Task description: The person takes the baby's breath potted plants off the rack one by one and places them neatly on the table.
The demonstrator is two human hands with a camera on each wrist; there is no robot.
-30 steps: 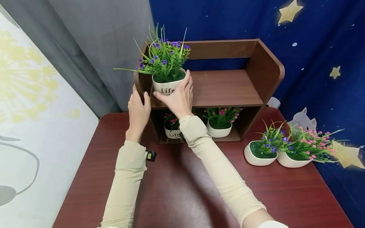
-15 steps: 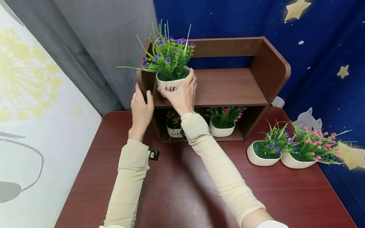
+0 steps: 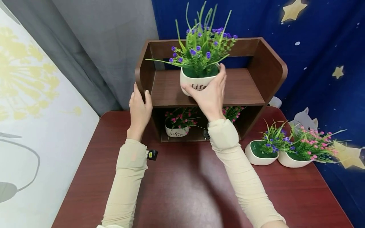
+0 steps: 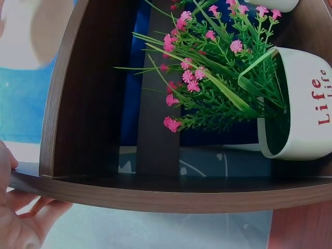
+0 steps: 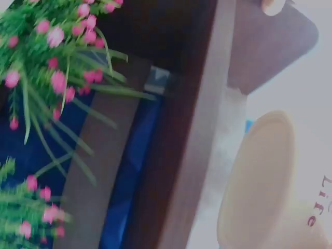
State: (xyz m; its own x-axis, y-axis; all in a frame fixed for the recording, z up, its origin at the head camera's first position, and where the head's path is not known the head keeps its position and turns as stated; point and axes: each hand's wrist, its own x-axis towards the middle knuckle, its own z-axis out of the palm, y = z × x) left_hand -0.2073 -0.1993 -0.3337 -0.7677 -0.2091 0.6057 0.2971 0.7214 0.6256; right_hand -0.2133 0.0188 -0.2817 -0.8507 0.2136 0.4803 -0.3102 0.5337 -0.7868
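In the head view my right hand (image 3: 211,98) grips a white pot (image 3: 196,83) marked "Life", thumb on its front and fingers at its right side. Green grass and purple flowers (image 3: 203,47) rise from it. The pot is in front of the upper board of a brown wooden shelf (image 3: 242,85), seemingly raised off it. My left hand (image 3: 139,110) holds the shelf's left side panel (image 3: 141,68), thumb on the inner side and fingers outside. The left wrist view shows those fingers (image 4: 49,212) at the panel's edge. The right wrist view is blurred.
Below, two white pots with pink flowers stand in the shelf: one at left (image 3: 177,130), another mostly behind my right arm (image 3: 233,114). At right on the red-brown table (image 3: 171,190) are a purple-flowered pot (image 3: 261,155) and a pink-flowered pot (image 3: 295,161). Curtains hang behind.
My right hand has carried the purple-flowered pot from the shelf's left end rightward to the middle, and it looks larger, closer to the head camera. My left hand stays on the side panel.
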